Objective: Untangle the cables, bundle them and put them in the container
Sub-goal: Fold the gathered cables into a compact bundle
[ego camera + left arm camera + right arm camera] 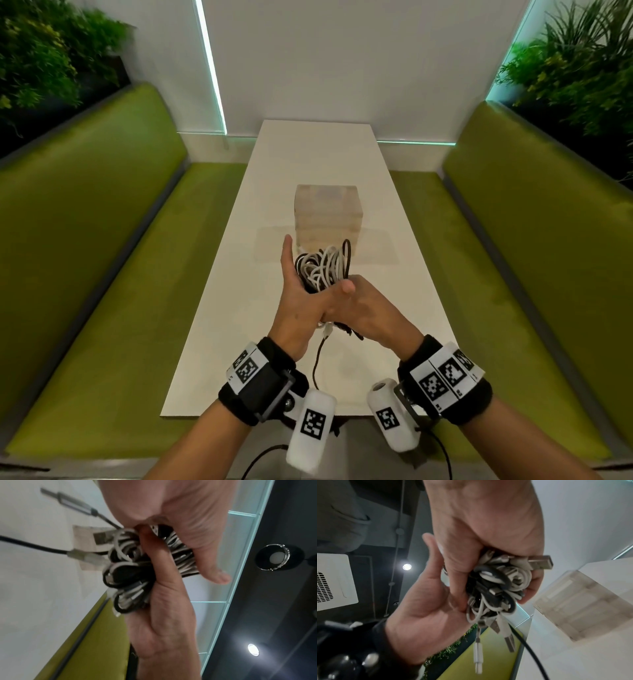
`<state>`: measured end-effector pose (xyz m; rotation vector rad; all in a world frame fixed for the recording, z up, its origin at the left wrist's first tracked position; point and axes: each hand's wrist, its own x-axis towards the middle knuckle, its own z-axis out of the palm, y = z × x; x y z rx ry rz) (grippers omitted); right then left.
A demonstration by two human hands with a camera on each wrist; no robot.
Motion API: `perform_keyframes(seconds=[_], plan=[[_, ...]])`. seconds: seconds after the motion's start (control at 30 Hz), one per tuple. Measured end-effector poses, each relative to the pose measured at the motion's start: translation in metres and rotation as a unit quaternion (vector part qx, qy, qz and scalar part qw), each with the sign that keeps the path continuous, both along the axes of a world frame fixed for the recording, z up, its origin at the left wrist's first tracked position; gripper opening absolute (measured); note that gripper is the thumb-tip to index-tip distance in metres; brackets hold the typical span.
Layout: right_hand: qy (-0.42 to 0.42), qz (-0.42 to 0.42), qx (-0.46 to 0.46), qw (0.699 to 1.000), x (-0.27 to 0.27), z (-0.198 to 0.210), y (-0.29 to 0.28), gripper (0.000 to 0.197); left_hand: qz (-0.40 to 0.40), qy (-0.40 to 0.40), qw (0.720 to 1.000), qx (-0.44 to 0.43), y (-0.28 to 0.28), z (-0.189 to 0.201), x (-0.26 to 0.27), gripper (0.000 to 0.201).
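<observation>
A coiled bundle of black and white cables is held above the white table, just in front of the translucent container. My right hand grips the bundle, fingers and thumb curled round its middle. My left hand lies flat against the bundle's left side, palm open and thumb straight up; its fingers are hidden behind the cables. Several USB plugs dangle below. One black cable end trails down toward the table.
A flat clear sheet, perhaps a lid, lies under and beside the container. Green benches run along both long sides of the table. A white wall closes the far end.
</observation>
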<state>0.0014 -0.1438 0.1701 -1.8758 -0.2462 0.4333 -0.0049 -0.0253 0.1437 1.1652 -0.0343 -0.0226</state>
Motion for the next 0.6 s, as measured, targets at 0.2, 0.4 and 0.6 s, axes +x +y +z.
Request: perform_keyframes(seconds=[0.2, 0.4, 0.6], plan=[[-0.002, -0.044, 0.044, 0.998, -0.0008, 0.0001, 0.0085, 0.029, 0.007, 0.009, 0.999, -0.032, -0.0049, 0.0032, 0.0058, 0.112], [0.003, -0.093, 0.048, 0.994, -0.0066, -0.0037, 0.0113, 0.012, -0.001, 0.037, 0.999, -0.011, -0.0026, 0.0043, 0.006, 0.121], [0.022, -0.099, 0.054, 0.993, -0.0082, -0.0008, 0.0108, 0.009, -0.023, 0.05, 0.998, 0.001, 0.0013, 0.0017, 0.0058, 0.135]])
